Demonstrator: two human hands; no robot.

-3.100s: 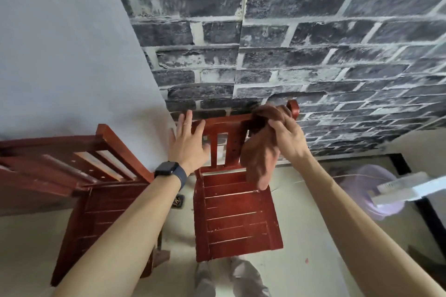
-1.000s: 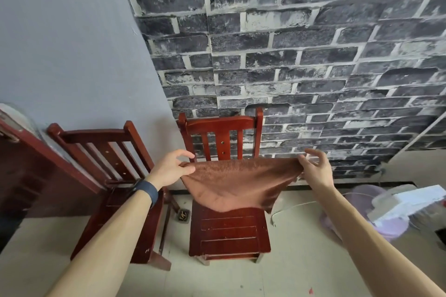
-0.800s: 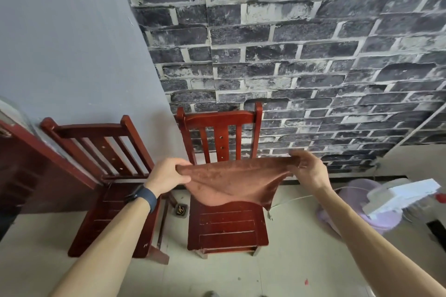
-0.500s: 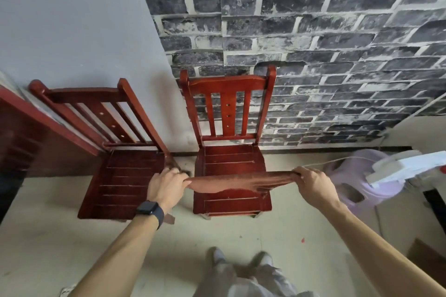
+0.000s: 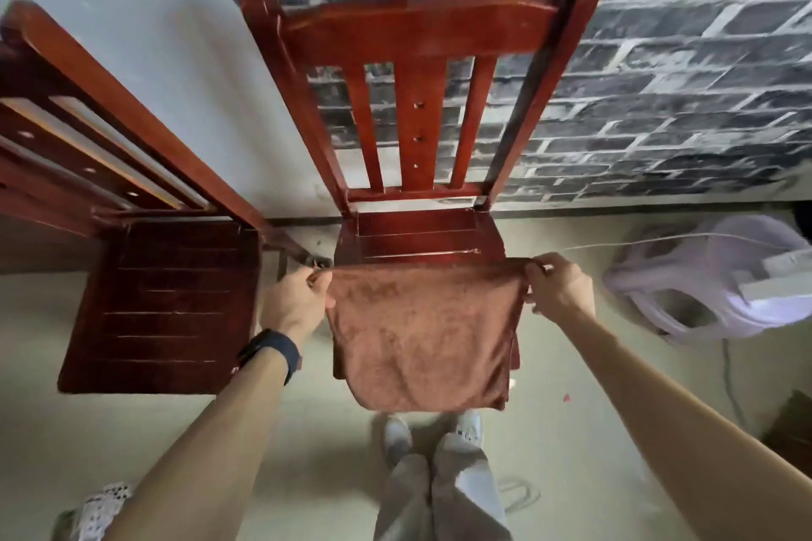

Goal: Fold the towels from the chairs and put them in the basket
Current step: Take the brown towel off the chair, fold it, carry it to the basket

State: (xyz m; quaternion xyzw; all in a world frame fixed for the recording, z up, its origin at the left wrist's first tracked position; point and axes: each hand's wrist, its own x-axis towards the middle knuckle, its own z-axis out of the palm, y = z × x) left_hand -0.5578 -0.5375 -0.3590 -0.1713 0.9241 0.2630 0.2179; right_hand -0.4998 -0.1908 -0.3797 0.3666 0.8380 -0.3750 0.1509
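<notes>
Two hands hold one brown towel (image 5: pixel 422 334) stretched between them in front of the middle chair (image 5: pixel 417 26). The left hand (image 5: pixel 294 303) pinches the towel's upper left corner between the thumb and curled fingers. The right hand (image 5: pixel 558 290) pinches the upper right corner in the same manner. The top edge runs taut and level from hand to hand, over the front part of the chair's seat. The rest hangs flat before the seat and ends in a rounded lower edge, clear of the floor (image 5: pixel 334 452). Layers show along the right edge, so the towel appears doubled. A dark watch (image 5: pixel 274 349) sits on the left wrist. A second chair (image 5: pixel 162 307) of the same red wood stands just left of the first. Behind the chairs are a grey wall (image 5: pixel 154 13) at left and dark brick (image 5: pixel 681 79) at right. A lilac object (image 5: pixel 685 299) lies on the floor to the right, with a pale cord (image 5: pixel 659 238) running from it towards the chair. The person's shoes (image 5: pixel 397 437) stand below the towel's hem.
</notes>
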